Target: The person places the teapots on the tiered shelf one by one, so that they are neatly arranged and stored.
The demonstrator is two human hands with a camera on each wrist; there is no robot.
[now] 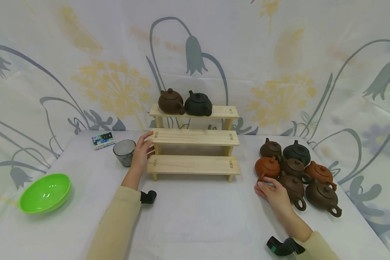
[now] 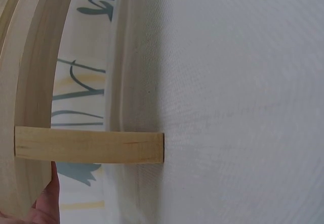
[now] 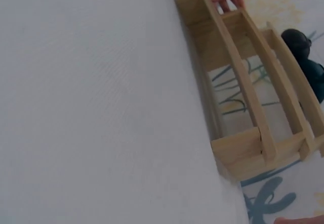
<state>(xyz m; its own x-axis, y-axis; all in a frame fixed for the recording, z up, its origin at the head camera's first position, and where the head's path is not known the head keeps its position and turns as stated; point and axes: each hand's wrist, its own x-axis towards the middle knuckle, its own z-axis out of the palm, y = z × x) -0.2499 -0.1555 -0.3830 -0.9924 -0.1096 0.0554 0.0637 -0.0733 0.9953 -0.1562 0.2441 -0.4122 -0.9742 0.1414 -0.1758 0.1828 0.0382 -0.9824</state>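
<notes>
- My right hand (image 1: 276, 195) has its slightly bent fingers at the near side of an orange-brown teapot (image 1: 267, 167); whether they pinch it I cannot tell;
- that teapot sits just beyond those fingertips, rounded and upright, its lid on; the part nearest the fingers, handle or spout, is hard to make out;
- right of the same fingers, a dark brown teapot (image 1: 292, 186) stands close, the hand covering some of it;
- my left hand (image 1: 142, 150) touches the left end of the wooden stand (image 1: 195, 137), fingers slightly spread; I cannot tell whether they grip;
- my left wrist view hides most left fingers behind planks; my right wrist view crops the right hand to a sliver.
</notes>
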